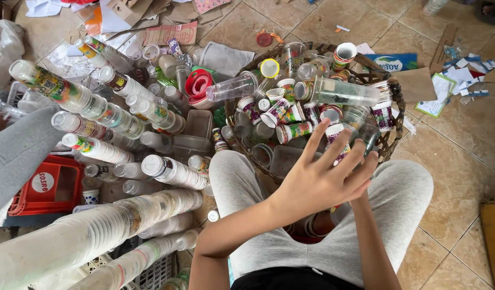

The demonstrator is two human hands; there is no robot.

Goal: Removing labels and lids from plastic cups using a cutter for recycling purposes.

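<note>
I sit on a tiled floor in grey trousers, with a woven basket (393,102) between my knees. It is heaped with clear and printed plastic cups (290,130). My left hand (318,180) reaches across to the basket's near right side, fingers spread, holding nothing I can see. It hovers over a printed cup (333,131) and a small clear cup (369,134). My right hand (362,196) comes up from below and is almost wholly hidden under the left hand. A long clear cup (344,92) lies across the top of the heap.
Long stacks of nested cups (92,102) lie fanned out at my left over a red crate (49,185). A red lid (198,83) and loose containers sit beside the basket. Cardboard and paper scraps (446,86) litter the floor beyond.
</note>
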